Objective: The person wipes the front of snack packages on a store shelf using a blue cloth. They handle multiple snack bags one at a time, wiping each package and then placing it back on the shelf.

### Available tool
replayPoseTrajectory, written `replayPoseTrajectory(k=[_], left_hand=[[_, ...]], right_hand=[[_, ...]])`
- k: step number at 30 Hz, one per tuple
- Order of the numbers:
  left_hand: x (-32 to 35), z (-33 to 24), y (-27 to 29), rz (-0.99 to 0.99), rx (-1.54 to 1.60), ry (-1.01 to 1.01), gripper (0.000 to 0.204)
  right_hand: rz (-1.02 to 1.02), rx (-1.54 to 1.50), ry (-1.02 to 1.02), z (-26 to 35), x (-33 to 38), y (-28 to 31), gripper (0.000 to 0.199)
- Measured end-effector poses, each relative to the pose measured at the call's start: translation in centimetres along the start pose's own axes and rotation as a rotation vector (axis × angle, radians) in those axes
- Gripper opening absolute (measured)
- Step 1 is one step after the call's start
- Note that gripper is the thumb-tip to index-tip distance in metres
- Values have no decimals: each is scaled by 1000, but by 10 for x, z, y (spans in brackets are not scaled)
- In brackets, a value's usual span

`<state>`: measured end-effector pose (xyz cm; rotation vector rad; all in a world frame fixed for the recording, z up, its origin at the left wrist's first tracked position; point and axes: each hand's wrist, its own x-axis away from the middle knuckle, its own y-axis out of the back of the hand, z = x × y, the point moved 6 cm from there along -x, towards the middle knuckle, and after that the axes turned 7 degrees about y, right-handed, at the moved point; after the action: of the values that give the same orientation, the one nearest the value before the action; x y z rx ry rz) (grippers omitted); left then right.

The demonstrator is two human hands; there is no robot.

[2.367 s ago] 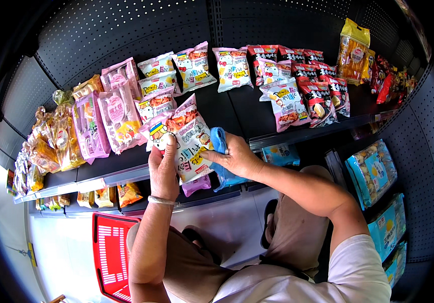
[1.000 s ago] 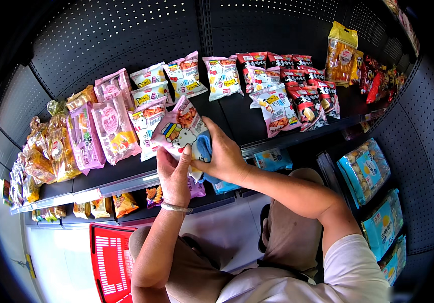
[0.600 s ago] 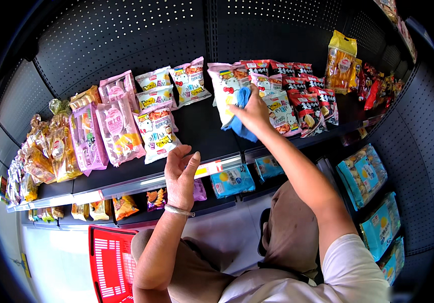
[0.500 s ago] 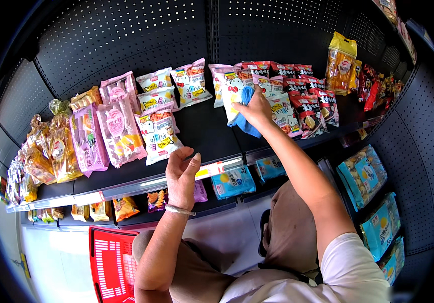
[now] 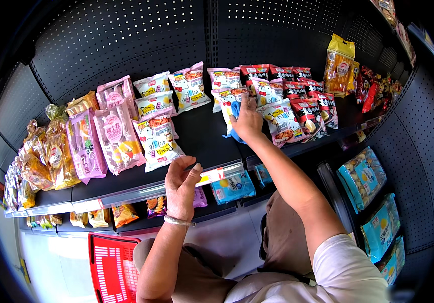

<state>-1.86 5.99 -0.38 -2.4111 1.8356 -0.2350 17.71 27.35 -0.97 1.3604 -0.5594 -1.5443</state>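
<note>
Since the earliest frame, we have moved the pink-and-white snack bag (image 5: 226, 108) from between both hands onto the black shelf (image 5: 201, 136), where it lies just in front of a matching bag, its long axis running front to back, top end toward the rear and printed face up. Our right grip (image 5: 249, 121) is closed on a blue cloth (image 5: 235, 108) against it, though we cannot tell whether it pinches the bag too, while our left grip (image 5: 181, 184) curls loosely, holding nothing, by the shelf's front edge. Behind rises a perforated dark panel (image 5: 171, 30); below, a red basket (image 5: 111, 242) stands on the pale floor (image 5: 60, 267).
</note>
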Motion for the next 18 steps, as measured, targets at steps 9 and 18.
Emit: replayPoseTrajectory(k=[9, 18], left_hand=[[2, 7, -1, 26, 3, 1, 25], [5, 4, 5, 16, -23, 18, 23]], right_hand=[[105, 90, 30, 0, 7, -17, 71], [130, 136, 189, 15, 12, -10, 71]])
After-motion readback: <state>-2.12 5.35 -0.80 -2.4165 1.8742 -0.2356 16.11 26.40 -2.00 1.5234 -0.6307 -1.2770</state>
